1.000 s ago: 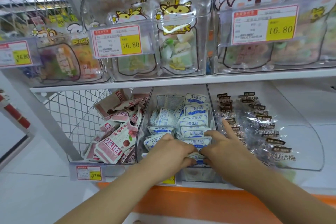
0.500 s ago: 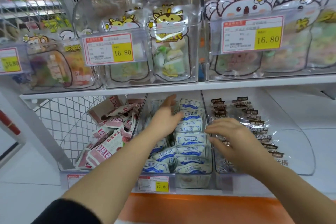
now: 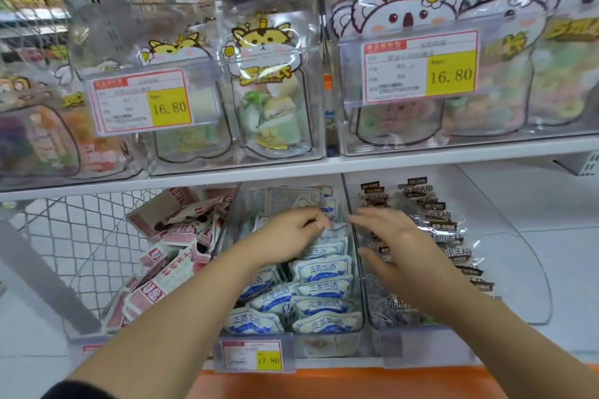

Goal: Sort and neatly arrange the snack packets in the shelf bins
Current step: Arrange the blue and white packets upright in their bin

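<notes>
While the left hand (image 3: 288, 233) curls over blue-and-white packets (image 3: 321, 270) deep in the middle bin (image 3: 359, 301) — actual pinch hidden, can't tell — the right hand (image 3: 398, 243) hovers loose-fingered, holding nothing, covering dark plum packets (image 3: 450, 238).

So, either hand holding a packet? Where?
Right hand: nothing. Left hand curls onto the rear blue-white packets; actual grip cannot be told.
</notes>
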`<state>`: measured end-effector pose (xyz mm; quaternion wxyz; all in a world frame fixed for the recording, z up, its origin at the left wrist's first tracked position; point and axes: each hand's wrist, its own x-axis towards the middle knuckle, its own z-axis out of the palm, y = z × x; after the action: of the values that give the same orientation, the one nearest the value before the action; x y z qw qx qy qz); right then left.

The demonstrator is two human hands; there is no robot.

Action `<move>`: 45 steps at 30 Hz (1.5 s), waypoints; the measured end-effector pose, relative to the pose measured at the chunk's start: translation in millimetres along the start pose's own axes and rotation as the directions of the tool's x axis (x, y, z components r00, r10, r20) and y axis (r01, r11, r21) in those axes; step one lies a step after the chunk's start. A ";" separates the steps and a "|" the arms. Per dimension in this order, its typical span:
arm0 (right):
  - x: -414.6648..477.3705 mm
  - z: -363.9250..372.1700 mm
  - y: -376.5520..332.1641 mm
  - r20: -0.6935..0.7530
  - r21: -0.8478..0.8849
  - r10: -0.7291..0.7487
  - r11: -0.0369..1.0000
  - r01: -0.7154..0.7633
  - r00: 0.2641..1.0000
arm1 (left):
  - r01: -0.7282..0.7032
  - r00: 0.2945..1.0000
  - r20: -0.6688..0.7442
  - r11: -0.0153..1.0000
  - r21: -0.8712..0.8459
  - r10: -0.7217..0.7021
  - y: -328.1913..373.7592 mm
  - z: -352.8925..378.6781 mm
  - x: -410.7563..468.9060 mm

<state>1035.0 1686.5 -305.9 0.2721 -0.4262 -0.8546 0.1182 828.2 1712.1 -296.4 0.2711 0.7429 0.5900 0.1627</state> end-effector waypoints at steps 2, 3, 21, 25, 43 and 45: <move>8.2 0.2 -5.9 0.039 -0.032 -0.003 0.999 0.004 0.999 | -0.048 0.999 0.012 0.998 -0.036 0.049 -3.3 4.4 -6.5; 12.6 2.2 -8.2 0.076 -0.068 0.006 0.998 0.000 0.997 | -0.058 0.998 0.016 0.997 -0.048 0.059 -4.5 5.4 -9.5; 44.5 15.9 -12.3 0.328 -0.263 0.102 0.965 -0.013 0.939 | 0.316 0.949 -0.067 0.918 0.241 -0.309 -46.1 -23.8 42.1; 44.8 16.8 -9.8 0.324 -0.241 0.093 0.970 -0.013 0.941 | 0.255 0.967 -0.075 0.909 0.330 -0.244 -48.0 -21.2 49.8; 33.9 22.4 -11.3 0.044 -0.159 0.041 0.987 -0.033 0.998 | -0.134 0.987 -0.079 0.988 0.082 0.140 -19.2 -27.2 4.2; 35.3 21.9 -10.7 0.094 -0.153 0.015 0.988 -0.001 0.995 | -0.123 0.992 -0.019 0.991 0.057 0.125 -17.5 -30.3 2.8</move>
<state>998.3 1708.6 -306.4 0.1975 -0.4431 -0.8713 0.0737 798.1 1723.9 -282.8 0.2330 0.7835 0.5500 0.1711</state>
